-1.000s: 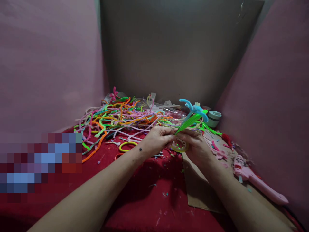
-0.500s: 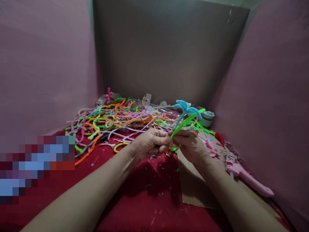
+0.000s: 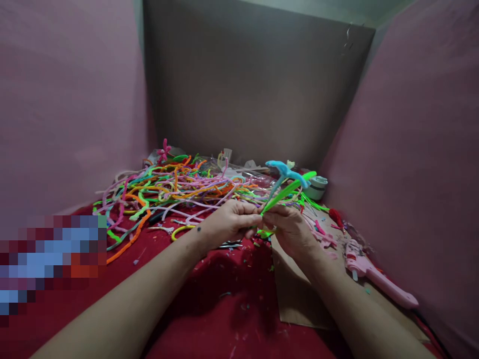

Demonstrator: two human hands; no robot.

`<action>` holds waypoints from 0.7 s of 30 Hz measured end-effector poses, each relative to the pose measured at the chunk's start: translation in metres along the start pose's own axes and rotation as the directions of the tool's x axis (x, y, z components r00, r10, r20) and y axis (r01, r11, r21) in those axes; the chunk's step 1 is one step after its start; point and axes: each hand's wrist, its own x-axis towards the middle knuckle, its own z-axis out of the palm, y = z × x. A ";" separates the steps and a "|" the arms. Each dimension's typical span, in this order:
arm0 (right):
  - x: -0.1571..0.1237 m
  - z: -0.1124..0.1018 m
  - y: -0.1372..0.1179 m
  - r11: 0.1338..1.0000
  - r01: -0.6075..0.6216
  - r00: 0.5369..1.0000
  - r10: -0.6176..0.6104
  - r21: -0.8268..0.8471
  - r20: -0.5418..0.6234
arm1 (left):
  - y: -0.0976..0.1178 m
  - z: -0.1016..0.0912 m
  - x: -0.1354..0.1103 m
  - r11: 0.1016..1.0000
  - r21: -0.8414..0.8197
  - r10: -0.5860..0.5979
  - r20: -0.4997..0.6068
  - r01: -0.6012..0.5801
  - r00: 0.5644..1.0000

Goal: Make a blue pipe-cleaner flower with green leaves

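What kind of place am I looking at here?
Probably a home craft corner: a heap of colourful pipe cleaners on a red cloth, a pink glue gun at the side, and both hands holding a blue pipe-cleaner flower.

Over the red-covered table [image 3: 224, 309], the left hand [image 3: 228, 223] and right hand [image 3: 292, 230] meet and pinch the green stem [image 3: 286, 192] of a blue pipe-cleaner flower [image 3: 285, 170], tilted up to the right, with a tangled pile of coloured pipe cleaners [image 3: 179, 187] behind and a pink glue gun [image 3: 374, 276] at right.

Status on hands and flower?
Left hand and right hand both pinch the flower stem, raised above the table. Nothing in the way.
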 end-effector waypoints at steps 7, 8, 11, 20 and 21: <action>-0.005 0.005 -0.005 0.997 -0.069 0.989 0.063 0.037 0.133 | -0.008 -0.008 -0.002 0.968 -0.234 -0.042 0.181 0.085 0.983; -0.006 0.005 -0.005 0.996 -0.084 0.987 0.079 0.033 0.141 | -0.009 -0.009 -0.003 0.965 -0.245 -0.046 0.191 0.093 0.980; -0.007 0.005 -0.004 0.994 -0.107 0.982 0.103 0.021 0.158 | -0.010 -0.011 -0.002 0.961 -0.248 -0.062 0.239 0.123 0.969; -0.001 0.004 -0.002 0.998 -0.018 0.994 0.010 -0.068 -0.113 | -0.001 0.006 0.001 0.883 0.467 0.184 -0.243 -0.051 0.952; -0.001 0.003 -0.002 0.994 -0.013 0.991 -0.001 -0.107 -0.133 | -0.003 0.009 0.002 0.813 0.577 0.285 -0.274 -0.079 0.919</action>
